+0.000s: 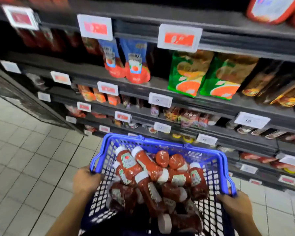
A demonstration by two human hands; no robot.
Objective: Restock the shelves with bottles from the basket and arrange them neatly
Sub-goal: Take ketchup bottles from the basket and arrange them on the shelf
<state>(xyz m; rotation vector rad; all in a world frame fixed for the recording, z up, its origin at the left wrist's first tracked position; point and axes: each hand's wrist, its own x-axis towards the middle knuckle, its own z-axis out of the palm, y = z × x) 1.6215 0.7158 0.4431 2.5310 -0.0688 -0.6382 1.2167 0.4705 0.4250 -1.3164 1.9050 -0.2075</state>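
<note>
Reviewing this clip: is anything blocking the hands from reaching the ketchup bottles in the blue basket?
No cover is visible: the ketchup bottles lie piled in the open-topped basket. But the left hand and right hand both grip its rim, so one must let go first.

Both bare forearms reach forward from the near edge. The left hand (86, 180) grips the left rim of the basket (162, 144), fingers curled over it. The right hand (233, 204) grips the right rim the same way.
</note>
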